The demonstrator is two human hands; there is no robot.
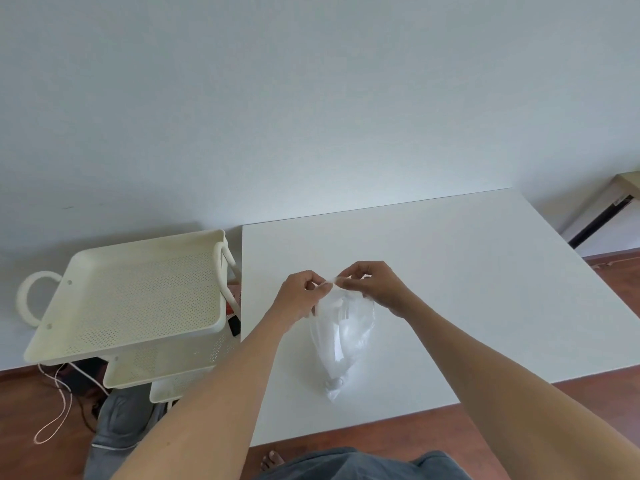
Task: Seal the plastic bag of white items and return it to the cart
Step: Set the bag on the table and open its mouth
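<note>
A clear plastic bag [341, 336] with white items inside lies on the white table [450, 271], its far end lifted between my hands. My left hand [301, 292] pinches the bag's top edge from the left. My right hand [375, 284] pinches the same edge from the right, fingertips almost touching the left ones. The near end of the bag narrows to a twisted tail by the table's front edge. The cream cart [135, 296] with perforated shelves stands left of the table, and its top shelf holds nothing.
Lower cart shelves [162, 367] stick out below the top one. A thin cord [59, 403] and cables lie on the wooden floor under the cart. My knees and a bare foot [272, 460] show at the bottom. A dark bar [599, 220] leans at far right.
</note>
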